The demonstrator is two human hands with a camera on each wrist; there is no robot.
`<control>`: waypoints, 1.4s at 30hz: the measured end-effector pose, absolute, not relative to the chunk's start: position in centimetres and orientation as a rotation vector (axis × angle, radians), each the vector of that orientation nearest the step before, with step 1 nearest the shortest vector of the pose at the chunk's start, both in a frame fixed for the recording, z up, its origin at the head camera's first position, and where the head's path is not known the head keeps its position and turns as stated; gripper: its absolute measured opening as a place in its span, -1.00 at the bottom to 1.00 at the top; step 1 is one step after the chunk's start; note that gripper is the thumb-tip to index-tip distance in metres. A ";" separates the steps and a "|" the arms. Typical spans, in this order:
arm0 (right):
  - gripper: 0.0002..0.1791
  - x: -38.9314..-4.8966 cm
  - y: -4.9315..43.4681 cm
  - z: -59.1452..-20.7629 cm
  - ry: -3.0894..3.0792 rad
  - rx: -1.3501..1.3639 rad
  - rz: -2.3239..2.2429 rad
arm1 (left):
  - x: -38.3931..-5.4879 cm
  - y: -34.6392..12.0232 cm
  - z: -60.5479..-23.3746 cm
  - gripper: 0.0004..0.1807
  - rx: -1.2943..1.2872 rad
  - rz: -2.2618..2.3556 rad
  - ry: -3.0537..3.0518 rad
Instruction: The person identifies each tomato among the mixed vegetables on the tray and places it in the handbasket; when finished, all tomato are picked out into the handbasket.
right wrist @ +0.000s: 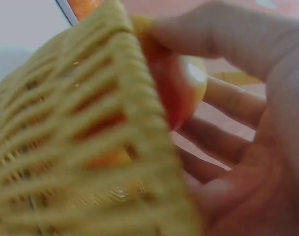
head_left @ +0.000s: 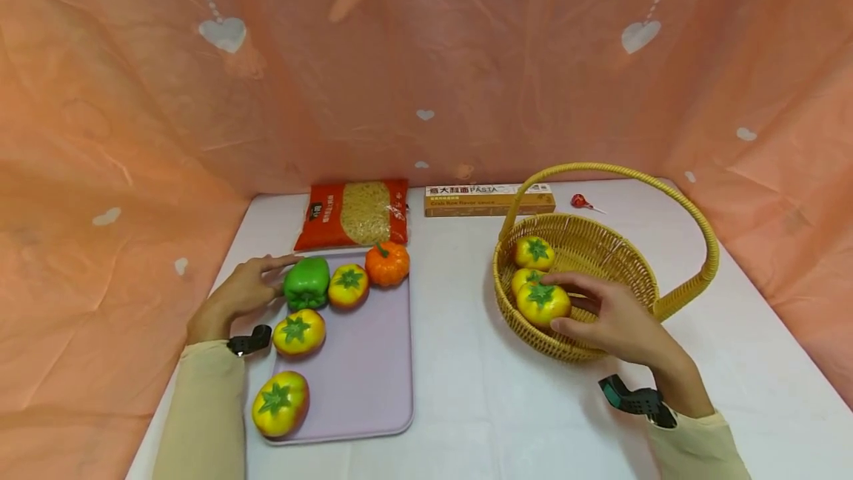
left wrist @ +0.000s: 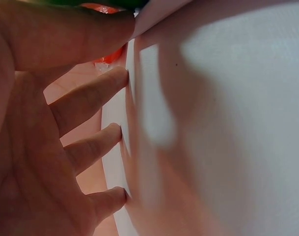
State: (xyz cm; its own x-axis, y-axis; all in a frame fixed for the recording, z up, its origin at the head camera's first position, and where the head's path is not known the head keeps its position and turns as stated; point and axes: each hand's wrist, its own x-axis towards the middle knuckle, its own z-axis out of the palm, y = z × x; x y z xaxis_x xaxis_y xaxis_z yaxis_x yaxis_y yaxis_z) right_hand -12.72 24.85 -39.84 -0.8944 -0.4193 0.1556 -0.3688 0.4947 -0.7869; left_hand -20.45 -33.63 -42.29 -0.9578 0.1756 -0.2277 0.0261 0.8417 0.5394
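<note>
My right hand (head_left: 613,313) reaches into the yellow wicker basket (head_left: 606,243). Its thumb and fingers grip a yellow-and-red tomato (head_left: 543,304) with a green star-shaped top; the wrist view shows this tomato (right wrist: 183,88) just past the basket rim. Two similar tomatoes lie behind it in the basket, one partly hidden. At the tray's left edge, my left hand (head_left: 246,291) is beside a green bell pepper (head_left: 306,283), fingers extended. In the left wrist view its fingertips rest on the white table, and the pepper barely shows; contact between them is unclear.
The lilac tray (head_left: 366,384) also bears several tomatoes and a small orange pumpkin (head_left: 387,264). Behind it lies a red pasta bag (head_left: 353,213). A pasta box (head_left: 489,202) and a red lollipop (head_left: 580,201) lie at the back. The basket's tall handle (head_left: 708,243) arches over its right side.
</note>
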 end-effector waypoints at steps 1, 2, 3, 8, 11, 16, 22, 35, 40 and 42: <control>-0.42 -12.9 24.5 -39.9 2.695 -0.701 -1.368 | -20.5 -33.6 -42.2 -0.31 0.151 0.796 2.750; -0.42 -13.1 24.2 -40.0 2.719 -0.701 -1.355 | -20.5 -33.6 -42.2 -0.32 0.151 0.792 2.751; -0.41 -13.3 23.9 -40.1 2.743 -0.699 -1.335 | -20.6 -33.7 -42.2 -0.31 0.148 0.791 2.749; -0.41 -14.3 22.5 -40.7 2.891 -0.646 -1.184 | -20.6 -33.7 -42.2 -0.30 0.156 0.785 2.748; -0.40 -14.8 21.9 -41.1 2.974 -0.614 -1.078 | -20.6 -33.6 -42.2 -0.30 0.161 0.791 2.745; -0.39 -15.2 21.4 -41.4 3.007 -0.616 -0.951 | -20.6 -33.6 -42.2 -0.30 0.155 0.791 2.745; -0.35 -14.4 21.5 -41.0 3.046 -0.605 -0.988 | -20.7 -33.5 -42.2 -0.29 0.183 0.798 2.756; -0.40 -13.2 18.3 -39.7 2.831 -0.966 -1.348 | -20.7 -33.6 -42.2 -0.29 0.186 0.814 2.757; -0.42 -13.3 15.4 -39.4 2.596 -1.041 -1.469 | -20.7 -33.6 -42.2 -0.27 0.178 0.825 2.751; -0.43 -13.6 13.9 -39.6 2.490 -1.074 -1.526 | -20.6 -33.6 -42.2 -0.28 0.174 0.827 2.747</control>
State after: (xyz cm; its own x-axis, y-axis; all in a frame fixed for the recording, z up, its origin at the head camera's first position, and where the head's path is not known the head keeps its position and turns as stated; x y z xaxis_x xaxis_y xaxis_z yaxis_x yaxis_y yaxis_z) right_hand -13.63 13.92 -39.60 -0.7612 -0.5673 0.3144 -0.5376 0.2808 -0.7951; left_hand -20.64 -33.57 -42.21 -0.9572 0.1895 -0.2186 0.0375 0.8303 0.5560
